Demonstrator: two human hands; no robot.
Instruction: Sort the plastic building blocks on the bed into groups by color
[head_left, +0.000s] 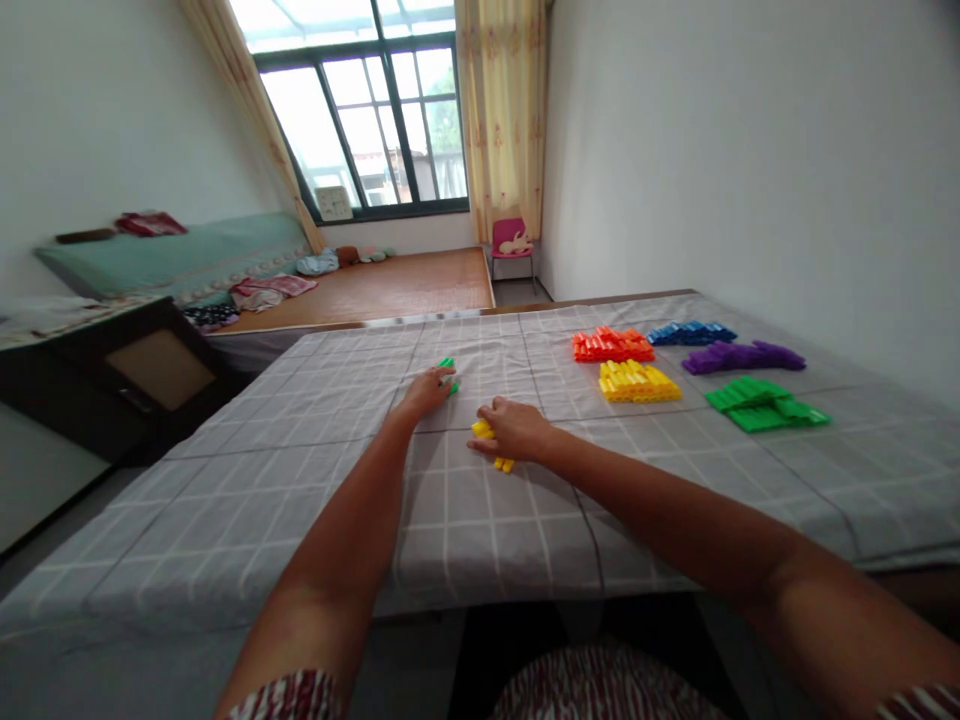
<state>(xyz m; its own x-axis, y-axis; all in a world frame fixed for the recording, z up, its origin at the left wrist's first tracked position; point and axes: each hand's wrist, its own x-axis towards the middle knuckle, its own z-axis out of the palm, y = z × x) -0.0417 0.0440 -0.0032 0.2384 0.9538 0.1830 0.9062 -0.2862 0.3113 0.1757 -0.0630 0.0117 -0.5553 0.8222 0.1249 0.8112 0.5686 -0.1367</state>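
Observation:
My left hand [429,390] rests on the grey checked cloth with its fingers curled over small green plastic pieces [447,362], which show at its fingertips. Closer to me and to the right, my right hand [516,430] has thumb and fingers around yellow plastic pieces [482,429]. More yellow pieces [504,465] stick out below that palm, lying on the cloth. The hands partly cover both colours, so the exact shape of the pieces is hard to make out.
On the right of the cloth-covered table [300,480] lie stacks of similar pieces: orange-red [611,345], yellow [637,381], blue [691,333], purple [742,357] and green [766,405]. Beyond are a bed platform [405,285], a pink chair [511,238] and a dark cabinet [150,385].

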